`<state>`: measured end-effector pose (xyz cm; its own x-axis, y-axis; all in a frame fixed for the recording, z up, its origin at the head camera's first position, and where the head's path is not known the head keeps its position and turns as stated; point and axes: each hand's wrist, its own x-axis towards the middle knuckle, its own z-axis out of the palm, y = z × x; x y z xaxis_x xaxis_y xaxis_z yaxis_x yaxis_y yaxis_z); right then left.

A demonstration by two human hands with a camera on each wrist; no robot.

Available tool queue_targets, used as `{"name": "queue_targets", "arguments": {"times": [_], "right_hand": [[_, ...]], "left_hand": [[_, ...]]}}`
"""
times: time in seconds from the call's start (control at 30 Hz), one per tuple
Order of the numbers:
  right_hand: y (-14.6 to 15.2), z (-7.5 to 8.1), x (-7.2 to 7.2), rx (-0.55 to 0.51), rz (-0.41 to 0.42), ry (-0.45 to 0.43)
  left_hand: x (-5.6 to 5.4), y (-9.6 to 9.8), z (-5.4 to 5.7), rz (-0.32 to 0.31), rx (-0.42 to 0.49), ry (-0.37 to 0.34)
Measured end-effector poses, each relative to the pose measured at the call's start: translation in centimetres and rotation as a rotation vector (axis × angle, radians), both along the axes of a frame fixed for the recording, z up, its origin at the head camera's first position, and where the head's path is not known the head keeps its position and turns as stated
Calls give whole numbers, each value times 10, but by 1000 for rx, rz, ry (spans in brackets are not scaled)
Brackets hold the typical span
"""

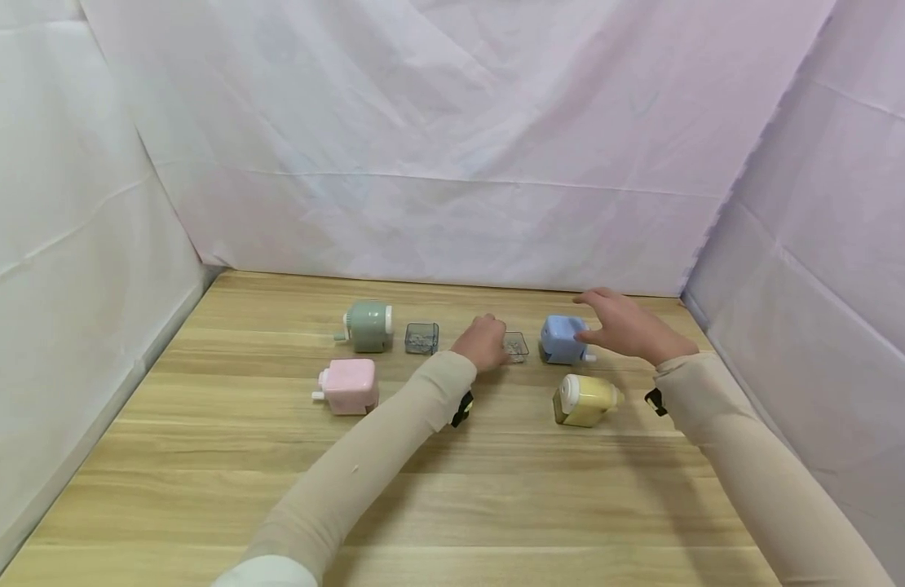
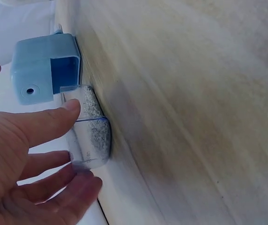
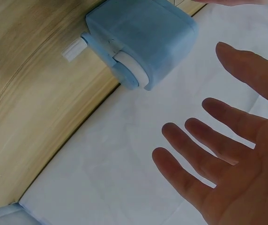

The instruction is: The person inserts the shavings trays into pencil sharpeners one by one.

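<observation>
My left hand (image 1: pixel 483 342) holds a clear shavings drawer (image 2: pixel 91 140) with grey shavings inside, thumb on one side and fingers on the other. The drawer is at the table surface, beside the open slot of a blue crank pencil sharpener (image 2: pixel 35 68). In the head view, that blue sharpener (image 1: pixel 558 340) stands to the right of the drawer (image 1: pixel 518 346). My right hand (image 1: pixel 629 326) is just right of the sharpener, fingers spread. The right wrist view shows this hand (image 3: pixel 237 145) apart from the sharpener (image 3: pixel 145 35), with nothing in its grasp.
A green sharpener (image 1: pixel 368 326) and a pink sharpener (image 1: pixel 350 386) stand on the left of the wooden table (image 1: pixel 452 505). Another clear drawer (image 1: pixel 421 337) with shavings lies near the green one. A yellow sharpener (image 1: pixel 588 399) is in front of the blue one. White cloth (image 1: pixel 423 122) hangs around the table.
</observation>
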<state>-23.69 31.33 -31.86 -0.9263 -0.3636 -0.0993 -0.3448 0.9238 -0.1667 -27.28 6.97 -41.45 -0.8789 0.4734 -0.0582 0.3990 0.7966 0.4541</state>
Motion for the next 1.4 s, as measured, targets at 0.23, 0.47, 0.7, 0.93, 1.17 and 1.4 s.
{"name": "queue_targets", "arguments": {"times": [0.23, 0.47, 0.7, 0.93, 1.17, 1.4], "right_hand": [[0, -2, -4, -7, -1, -3], [4, -5, -9, -4, -21, -29], [8, -9, -14, 10, -22, -66], [13, -15, -25, 46, 25, -75], [15, -23, -32, 27, 64, -104], [15, -28, -36, -3, 58, -107]], "left_hand": [[-6, -1, -3, -12, 29, -6], [-7, -4, -6, 18, 120, -93], [-7, -6, -8, 21, 145, -111], [-10, -4, -6, 10, 148, -96], [-9, -2, -6, 12, 146, -102], [-9, 1, -7, 21, 122, -91]]}}
